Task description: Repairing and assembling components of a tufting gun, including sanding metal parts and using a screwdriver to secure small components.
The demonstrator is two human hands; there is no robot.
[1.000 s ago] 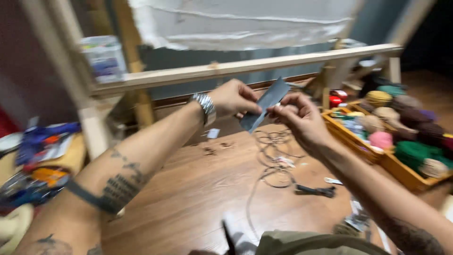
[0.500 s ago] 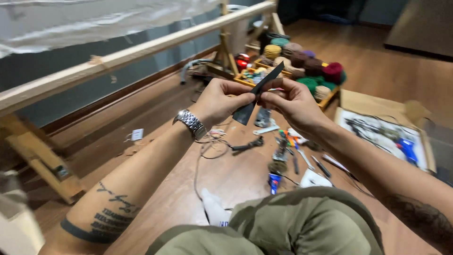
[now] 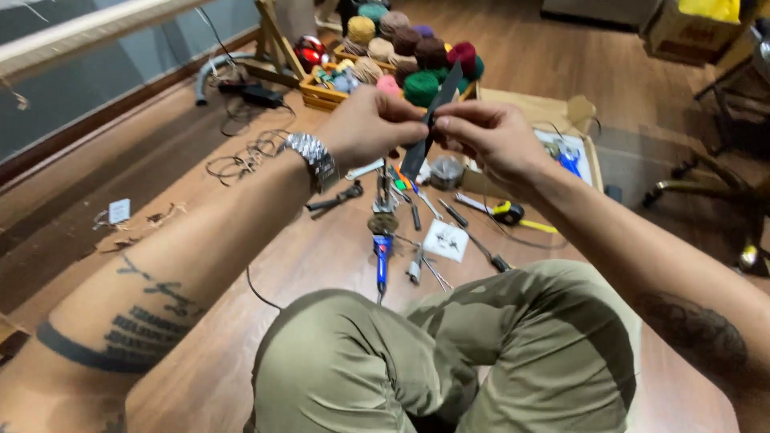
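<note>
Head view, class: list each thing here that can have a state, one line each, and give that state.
Dark strip: held up, tilted, pinched by both hands.
Left hand: fingers closed on the strip.
Right hand: fingers closed on the strip.
Wooden crate: on the floor, filled with yarn balls.
Cardboard box: open, flaps up.
Blue-handled tool: lying flat on the floor.
Tape measure: tape partly pulled out.

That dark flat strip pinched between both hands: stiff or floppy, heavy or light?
The dark strip probably is fairly stiff: it stands straight above the left hand and right hand. It likely is light, since fingertip pinches hold it. Thin and flat, it shouldn't roll.
</note>
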